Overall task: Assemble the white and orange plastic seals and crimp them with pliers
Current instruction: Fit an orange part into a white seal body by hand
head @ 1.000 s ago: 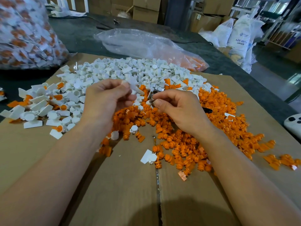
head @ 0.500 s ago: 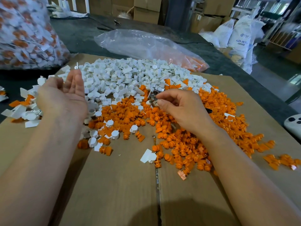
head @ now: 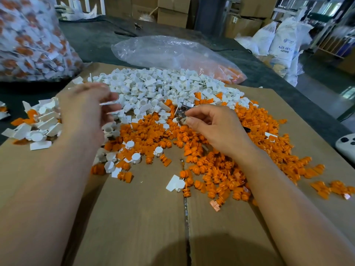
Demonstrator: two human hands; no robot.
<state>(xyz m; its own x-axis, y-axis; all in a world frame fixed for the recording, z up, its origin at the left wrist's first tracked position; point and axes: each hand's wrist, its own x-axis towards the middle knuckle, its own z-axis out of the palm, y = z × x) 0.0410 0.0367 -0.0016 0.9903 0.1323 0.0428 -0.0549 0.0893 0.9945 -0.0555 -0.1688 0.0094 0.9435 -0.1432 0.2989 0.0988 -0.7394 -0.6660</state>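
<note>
Seals (head: 163, 89) heaped on cardboard (head: 134, 217) — dark table (head: 92, 41) | right hand (head: 217, 129) grips pliers (head: 180, 111) | left hand (head: 84, 110) blurred — grip unclear | boxes (head: 172, 8) behind

The left hand (head: 86, 110) is smeared by motion blur, so whether its fingers pinch one of the white pieces (head: 153, 87) cannot be told. The right hand (head: 213, 125) covers most of the pliers (head: 181, 112), leaving only a metal head and what may be a dark handle tip beyond the knuckles. The bag of seals (head: 28, 41) at far left and a white device (head: 345, 146) on the right are cut by the picture's edges.
</note>
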